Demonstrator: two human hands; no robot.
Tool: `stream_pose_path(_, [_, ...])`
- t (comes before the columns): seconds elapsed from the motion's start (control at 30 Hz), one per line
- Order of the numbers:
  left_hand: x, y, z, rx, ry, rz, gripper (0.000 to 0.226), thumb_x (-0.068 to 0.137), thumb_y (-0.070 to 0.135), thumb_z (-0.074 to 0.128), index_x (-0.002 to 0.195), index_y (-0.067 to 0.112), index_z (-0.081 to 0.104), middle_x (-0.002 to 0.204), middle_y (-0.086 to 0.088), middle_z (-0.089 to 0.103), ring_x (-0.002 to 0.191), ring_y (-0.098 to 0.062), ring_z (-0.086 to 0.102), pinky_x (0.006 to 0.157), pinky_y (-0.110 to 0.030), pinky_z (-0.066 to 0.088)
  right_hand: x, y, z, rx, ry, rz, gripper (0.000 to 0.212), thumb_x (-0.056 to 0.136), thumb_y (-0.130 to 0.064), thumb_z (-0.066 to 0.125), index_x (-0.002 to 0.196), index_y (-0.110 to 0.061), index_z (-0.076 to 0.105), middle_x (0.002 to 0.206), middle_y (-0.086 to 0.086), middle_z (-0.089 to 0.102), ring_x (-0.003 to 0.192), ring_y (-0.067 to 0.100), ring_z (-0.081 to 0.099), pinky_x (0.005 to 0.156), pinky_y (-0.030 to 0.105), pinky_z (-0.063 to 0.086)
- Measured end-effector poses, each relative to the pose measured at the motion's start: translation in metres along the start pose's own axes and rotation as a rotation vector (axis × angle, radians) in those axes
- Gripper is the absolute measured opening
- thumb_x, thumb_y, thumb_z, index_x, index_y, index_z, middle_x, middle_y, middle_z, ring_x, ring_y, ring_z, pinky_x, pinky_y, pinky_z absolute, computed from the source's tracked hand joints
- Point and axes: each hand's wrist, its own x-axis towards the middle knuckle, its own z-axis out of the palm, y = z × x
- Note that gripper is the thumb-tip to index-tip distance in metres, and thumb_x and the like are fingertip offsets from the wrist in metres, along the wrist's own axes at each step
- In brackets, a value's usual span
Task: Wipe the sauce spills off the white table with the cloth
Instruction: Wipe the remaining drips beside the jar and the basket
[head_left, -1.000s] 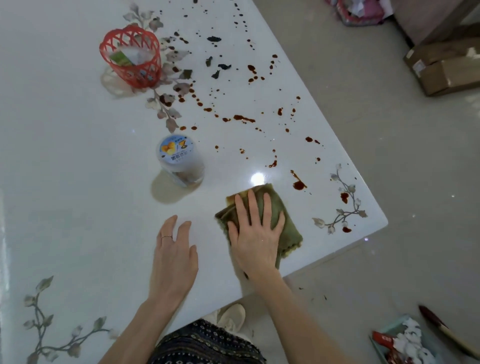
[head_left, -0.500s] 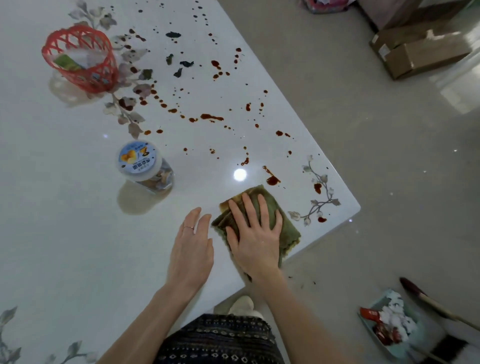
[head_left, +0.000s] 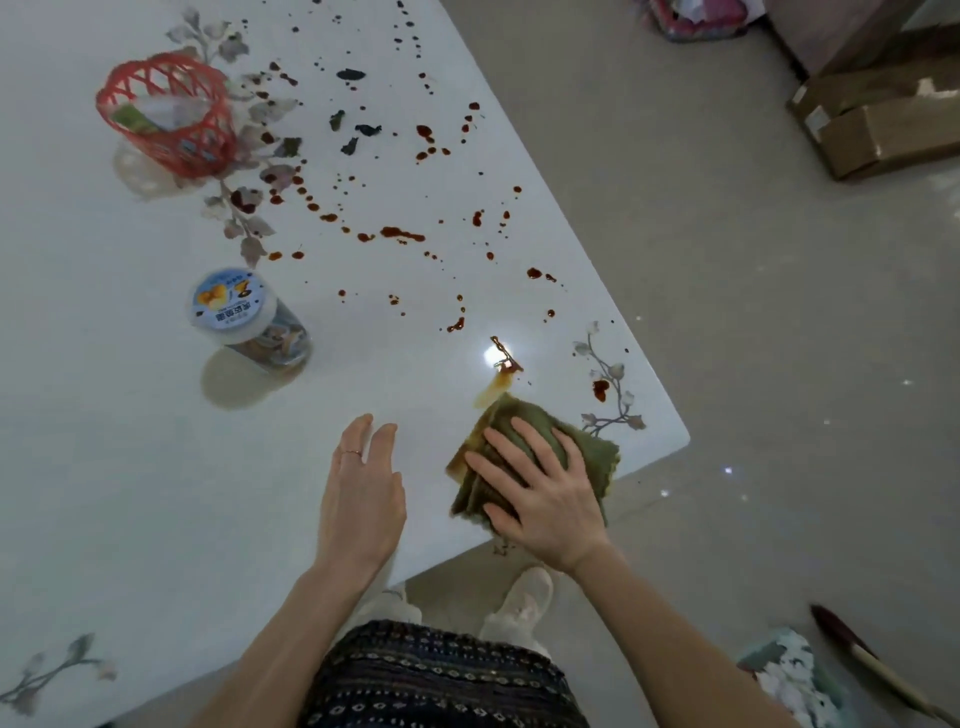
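A folded green cloth (head_left: 587, 449) lies near the white table's (head_left: 104, 467) front right corner. My right hand (head_left: 540, 488) presses flat on the cloth with straight, spread fingers. My left hand (head_left: 361, 493) rests flat on the table just left of it, holding nothing. Red-brown sauce spills (head_left: 400, 234) dot the table from the far end down to the cloth. A smeared brown streak (head_left: 496, 384) runs from the cloth's far corner. One larger red drop (head_left: 601, 388) sits on the flower pattern at the right edge.
A lidded plastic jar (head_left: 249, 322) stands left of the spills. A red lattice basket (head_left: 166, 111) stands at the far left. Dark scraps (head_left: 358, 132) lie among the far drops. Cardboard boxes (head_left: 883, 119) and a dustpan with rubbish (head_left: 789, 670) sit on the floor at the right.
My right hand has slid the cloth to the right toward the corner, over the big sauce drop, leaving a brown smear. My left hand has stayed flat beside it.
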Motion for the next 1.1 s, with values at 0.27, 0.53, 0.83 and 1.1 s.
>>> stream_pose_path(0.27, [-0.008,0.035,0.022,-0.045,0.081,-0.132,0.053,0.087,0.000,0.045,0.139,0.007,0.034,0.150,-0.012,0.022,0.137,-0.028,0.022,0.112,-0.043,0.027,-0.013,0.000,0.002,0.097,0.062,0.158,0.045,0.094,-0.046,0.052,0.138,-0.036,0.053,0.149,-0.005,0.047,0.139,0.027,0.040,0.106,0.056,0.030])
stream_pose_path(0.53, [0.005,0.070,0.033,0.010,0.033,-0.188,0.058,0.093,0.014,0.043,0.145,0.005,0.019,0.154,-0.015,0.012,0.142,-0.026,0.010,0.117,-0.034,0.012,-0.010,0.071,-0.010,0.072,-0.019,0.068,0.042,0.099,-0.046,0.042,0.139,-0.039,0.050,0.149,-0.009,0.044,0.142,0.023,0.034,0.108,0.052,0.029])
stream_pose_path(0.83, [0.011,0.092,0.041,0.085,-0.113,-0.260,0.075,0.094,0.032,0.046,0.146,0.003,0.001,0.156,-0.014,-0.007,0.143,-0.028,-0.007,0.117,-0.035,0.002,-0.020,0.084,-0.011,0.095,-0.049,0.097,0.046,0.099,-0.047,0.039,0.143,-0.036,0.045,0.152,-0.006,0.039,0.144,0.023,0.031,0.109,0.052,0.029])
stream_pose_path(1.1, [0.014,0.092,0.044,0.162,-0.194,-0.259,0.102,0.084,0.048,0.057,0.145,0.001,-0.009,0.153,-0.015,-0.018,0.142,-0.031,-0.015,0.116,-0.038,0.003,0.005,0.096,-0.009,0.077,-0.051,0.326,0.052,0.099,-0.048,0.033,0.147,-0.031,0.042,0.156,0.001,0.035,0.146,0.028,0.025,0.112,0.060,0.026])
